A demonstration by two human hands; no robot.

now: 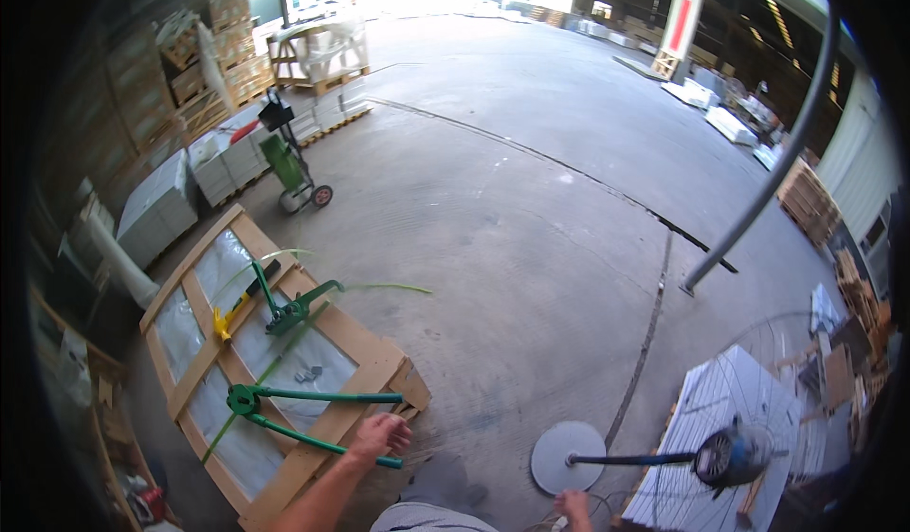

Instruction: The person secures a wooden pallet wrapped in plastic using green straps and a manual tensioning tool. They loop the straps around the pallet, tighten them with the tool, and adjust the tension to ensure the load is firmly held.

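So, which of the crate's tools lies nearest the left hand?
The long-handled green tool; the yellow hammer and other green tool lie farther from the left hand.

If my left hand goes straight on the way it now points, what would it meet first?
Your left hand would probably meet the upper long green handle, near its free end. Depth is unclear; it might pass above the handle instead.

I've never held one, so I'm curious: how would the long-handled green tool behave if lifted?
The long-handled green tool looks stiff, its handles straight. The chunky head likely makes that end heavier. The spread handles may swing if only one is held.
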